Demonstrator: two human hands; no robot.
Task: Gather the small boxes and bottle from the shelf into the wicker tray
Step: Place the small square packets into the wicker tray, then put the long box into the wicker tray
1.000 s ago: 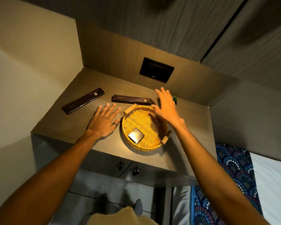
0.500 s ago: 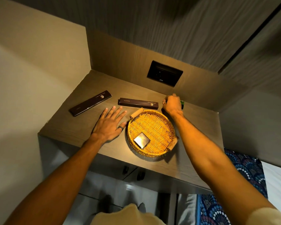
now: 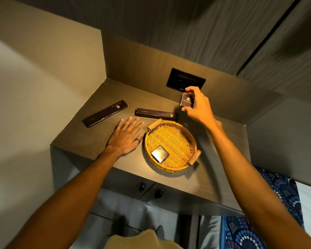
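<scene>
Small dark box (image 3: 187, 101) with a gold emblem, lifted clear of the shelf (image 3: 90, 141), pinched top and bottom between thumb and fingers of the right hand (image 3: 198, 106), at about one o'clock from the wicker tray (image 3: 170, 146) and in front of the black wall panel (image 3: 185, 80). Carry step in hand, by the look of it; next, a short swing toward seven o'clock and a release over the weave, clear of the square box (image 3: 160, 154) already lying in the tray. Two long boxes left on the shelf: one (image 3: 156, 115) just beyond the tray's far handle, another (image 3: 105, 113) out at ten o'clock. Possibly a bottle too, but none discernible here. Left hand (image 3: 126, 139) flat, fingers spread, holding nothing, touching the rim at nine o'clock. Half a second ago, right hand down on the shelf, closed over something with a green edge; now raised, box in plain view.
</scene>
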